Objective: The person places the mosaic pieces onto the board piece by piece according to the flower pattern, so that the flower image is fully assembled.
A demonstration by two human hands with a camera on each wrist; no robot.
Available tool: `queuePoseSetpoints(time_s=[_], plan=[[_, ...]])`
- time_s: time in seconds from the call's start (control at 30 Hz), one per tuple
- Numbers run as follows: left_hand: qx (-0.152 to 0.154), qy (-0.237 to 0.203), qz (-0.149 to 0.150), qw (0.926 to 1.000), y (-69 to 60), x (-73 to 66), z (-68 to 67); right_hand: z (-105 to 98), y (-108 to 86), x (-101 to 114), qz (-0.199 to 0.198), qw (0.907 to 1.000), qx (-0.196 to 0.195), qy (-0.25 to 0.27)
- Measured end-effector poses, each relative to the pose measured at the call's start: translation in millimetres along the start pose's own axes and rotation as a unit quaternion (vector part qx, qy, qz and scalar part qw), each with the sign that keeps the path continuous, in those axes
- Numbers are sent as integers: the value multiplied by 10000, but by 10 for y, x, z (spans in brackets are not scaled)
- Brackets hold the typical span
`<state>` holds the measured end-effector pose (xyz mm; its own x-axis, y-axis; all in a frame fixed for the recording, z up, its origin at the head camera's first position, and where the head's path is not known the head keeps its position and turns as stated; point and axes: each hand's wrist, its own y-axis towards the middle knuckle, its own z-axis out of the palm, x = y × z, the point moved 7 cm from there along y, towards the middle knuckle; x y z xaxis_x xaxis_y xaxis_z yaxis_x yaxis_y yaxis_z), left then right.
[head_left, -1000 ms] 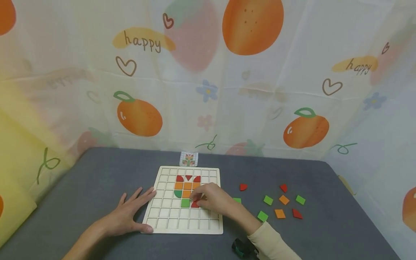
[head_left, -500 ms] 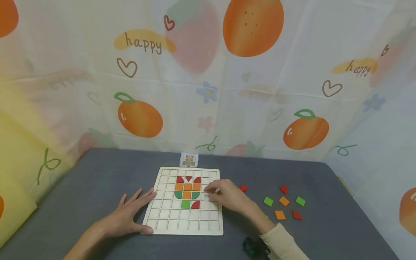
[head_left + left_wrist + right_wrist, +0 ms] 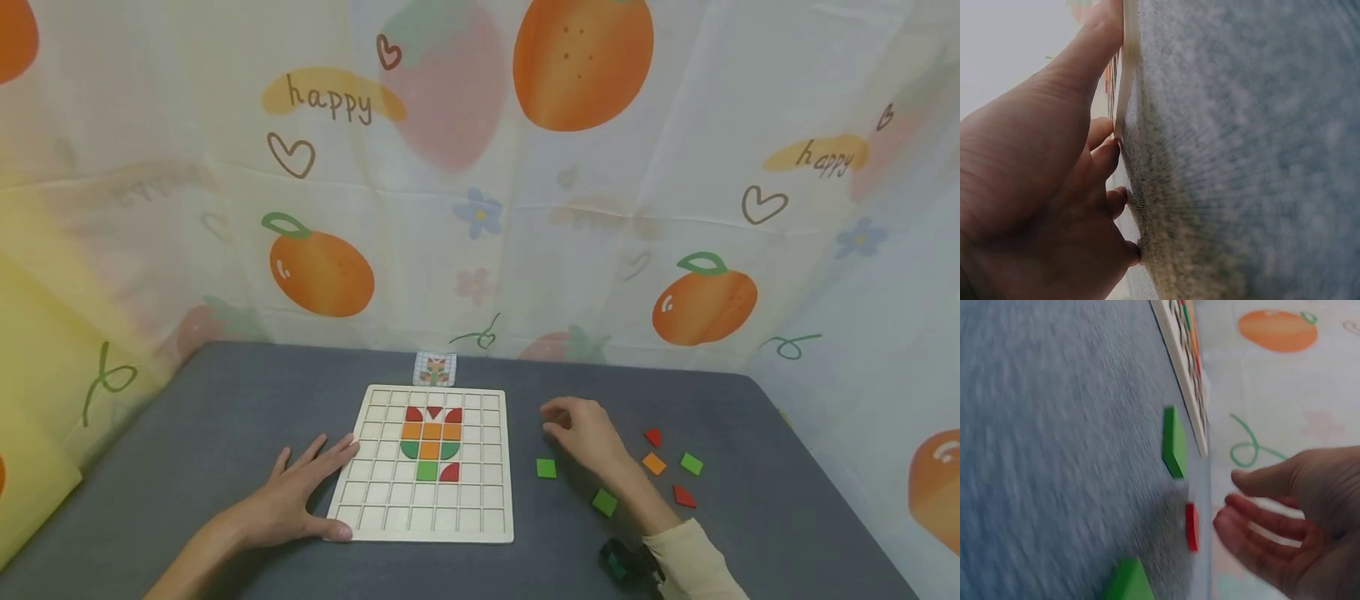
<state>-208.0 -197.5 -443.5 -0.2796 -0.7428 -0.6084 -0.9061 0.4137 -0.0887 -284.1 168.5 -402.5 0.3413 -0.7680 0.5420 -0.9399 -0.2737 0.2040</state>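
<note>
Sleeve (image 3: 697, 562), pale, sat nearest at R, dark device (image 3: 624, 563) just beside it. L hand (image 3: 281, 504) was spread on L side of gridded board (image 3: 491, 500): thumb on near-L corner, fingertips at L edge, no pc held. Board lay flat on grey table (image 3: 97, 533), prob. steadied by that hand.

R of board, loose pcs waited: green sqs (image 3: 604, 502), orange pc (image 3: 654, 463), red pcs (image 3: 684, 496); arm may have hidden others. R hand (image 3: 588, 437) hung beyond them, fingers bent, gap btwn thumb & fingertips, nothing pinched; R wrist view put a red wedge (image 3: 1192, 527) near fingertips, not touching.

Progress: 11 pcs set in. Near to far: green tile (image 3: 427, 472) w/ red quarter (image 3: 449, 473) at its R; orange tile (image 3: 429, 451) btwn green quarters (image 3: 408, 450); orange row (image 3: 431, 432); red row (image 3: 433, 412). Cells nearer than green tile were unfilled. Small card (image 3: 434, 369) at far edge showed similar colours, detail too small; lower part prob. left to do, approx half-done+. Fruit-print cloth (image 3: 600, 283) hung behind.
</note>
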Motion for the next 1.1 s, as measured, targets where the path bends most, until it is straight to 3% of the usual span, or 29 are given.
queuePoseSetpoints(time_s=[0.17, 0.53, 0.67, 0.9, 1.1], plan=[[-30, 20, 85, 10000, -7, -12, -11, -102, -28, -176, 508, 9982, -198, -259], [-33, 13, 132, 9999, -16, -36, -23, -50, -63, -201, 800, 9950, -94, -583], [-53, 1, 138, 9999, -18, -39, -24, -25, -42, -159, 697, 9963, -27, -506], [-31, 27, 64, 10000, -15, -26, -18, 48, 4, -61, 234, 9997, 11, 95], [-2, -13, 11, 10000, -10, -7, -10, 104, 18, 39, -112, 9997, 158, 157]])
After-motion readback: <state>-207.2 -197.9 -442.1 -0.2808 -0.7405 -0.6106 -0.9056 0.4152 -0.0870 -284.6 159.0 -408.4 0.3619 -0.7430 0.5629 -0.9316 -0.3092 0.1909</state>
